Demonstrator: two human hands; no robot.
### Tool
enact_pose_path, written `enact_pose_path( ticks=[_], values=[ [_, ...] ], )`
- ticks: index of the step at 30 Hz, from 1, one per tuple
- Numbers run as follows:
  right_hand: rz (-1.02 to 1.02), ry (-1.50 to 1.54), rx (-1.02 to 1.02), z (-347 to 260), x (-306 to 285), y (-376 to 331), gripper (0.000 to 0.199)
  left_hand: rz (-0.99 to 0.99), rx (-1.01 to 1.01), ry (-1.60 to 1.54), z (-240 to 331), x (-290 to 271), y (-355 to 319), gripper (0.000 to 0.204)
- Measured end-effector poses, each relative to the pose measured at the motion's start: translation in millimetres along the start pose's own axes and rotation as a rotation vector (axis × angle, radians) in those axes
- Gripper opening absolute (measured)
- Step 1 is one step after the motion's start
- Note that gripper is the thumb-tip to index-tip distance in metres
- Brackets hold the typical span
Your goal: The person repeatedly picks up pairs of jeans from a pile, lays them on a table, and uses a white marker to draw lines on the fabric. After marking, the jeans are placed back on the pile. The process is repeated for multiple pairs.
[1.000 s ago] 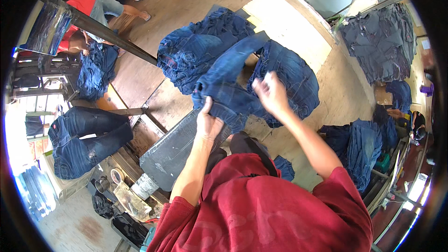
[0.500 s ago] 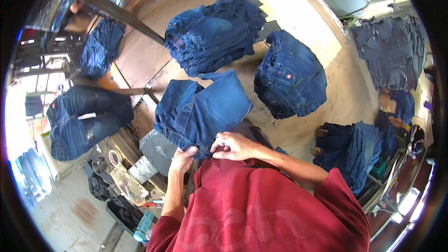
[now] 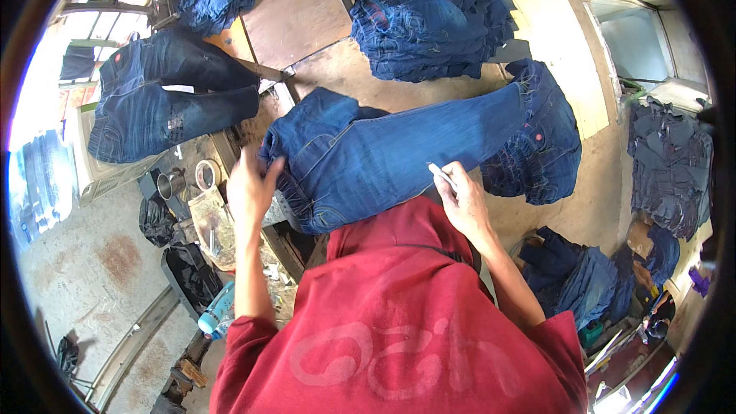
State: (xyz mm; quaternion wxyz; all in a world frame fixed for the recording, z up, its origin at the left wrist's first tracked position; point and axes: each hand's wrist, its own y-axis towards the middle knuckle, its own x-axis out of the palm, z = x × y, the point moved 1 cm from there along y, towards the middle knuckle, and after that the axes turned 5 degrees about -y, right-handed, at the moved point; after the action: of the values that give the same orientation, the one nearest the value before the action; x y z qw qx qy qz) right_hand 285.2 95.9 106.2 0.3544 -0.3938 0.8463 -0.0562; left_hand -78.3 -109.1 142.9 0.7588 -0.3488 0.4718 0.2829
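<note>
A pair of blue jeans lies spread across in front of me, its waist at the left and a leg reaching right. My left hand is at the waist edge with thumb and fingers apart, the thumb against the denim. Over the lower edge of the leg, my right hand pinches a small white stick, which looks like chalk. The far end of the leg overlaps another bundle of jeans with a red round tag.
A tall pile of jeans stands beyond. Dark jeans hang over a support at the left. Beside my left arm are a tape roll, a metal cup and a blue bottle. More denim lies at the right.
The jeans, bunched and folded before, are now stretched out to the right. My hands have moved apart, the left one leftward and the right one rightward. The view has shifted left.
</note>
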Motion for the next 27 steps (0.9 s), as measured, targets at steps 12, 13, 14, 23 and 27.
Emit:
enact_pose_path(
  ticks=[12,13,14,23,27],
  values=[
    [0.333,-0.184,-0.343,-43,57,13,0.028,-0.503,0.564,-0.203,146,184,103,0.095],
    [0.323,-0.241,-0.375,-42,63,15,0.027,-0.506,0.613,-0.263,141,188,109,0.095],
    [0.318,-0.300,-0.413,-42,68,19,0.025,-0.518,0.655,-0.180,140,193,118,0.091],
    [0.394,-0.424,-0.420,-47,108,61,0.018,-0.150,0.780,-0.198,135,232,153,0.075],
    [0.371,-0.519,-0.386,-49,118,74,0.013,-0.133,0.748,-0.230,133,237,153,0.068]
  ],
)
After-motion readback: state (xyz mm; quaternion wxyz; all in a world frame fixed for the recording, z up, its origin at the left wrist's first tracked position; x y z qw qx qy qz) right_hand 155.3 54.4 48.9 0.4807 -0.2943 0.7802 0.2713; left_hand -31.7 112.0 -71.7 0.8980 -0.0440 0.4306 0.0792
